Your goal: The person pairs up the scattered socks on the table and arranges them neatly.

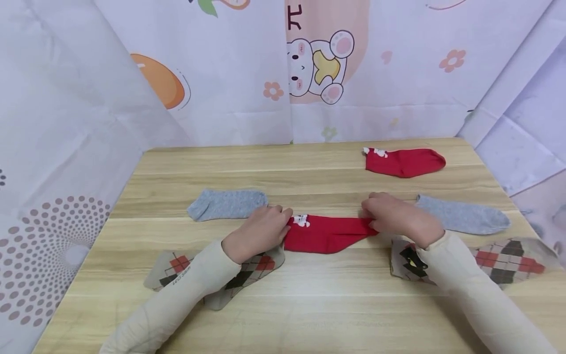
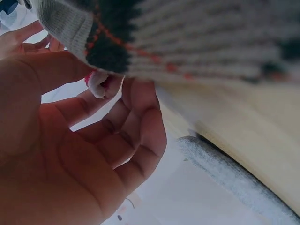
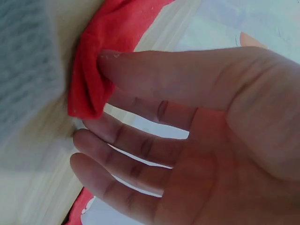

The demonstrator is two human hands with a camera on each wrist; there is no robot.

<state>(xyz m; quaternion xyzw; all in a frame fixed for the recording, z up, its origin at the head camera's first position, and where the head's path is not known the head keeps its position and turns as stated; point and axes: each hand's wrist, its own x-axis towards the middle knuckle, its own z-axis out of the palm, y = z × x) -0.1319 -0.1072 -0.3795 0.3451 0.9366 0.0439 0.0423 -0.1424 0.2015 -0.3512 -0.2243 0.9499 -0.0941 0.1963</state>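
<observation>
Pinching the red cartoon-print sock (image 1: 326, 235) at opposite ends, left hand (image 1: 260, 233) and right hand (image 1: 400, 217) risked creasing it through uneven pulling.

We wear a long cream fabric left sleeve (image 1: 179, 300) with small dark lettering (image 1: 182, 276) and a matching long cream right sleeve (image 1: 479, 300); our left hand (image 1: 258, 230) and right hand (image 1: 401, 217) are bare.

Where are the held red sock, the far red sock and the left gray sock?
Held red sock (image 1: 326, 234): head view, plain red midsection.
Far red sock (image 1: 404, 163): head view, plain red midsection.
Left gray sock (image 1: 231, 204): head view, midsection.
</observation>
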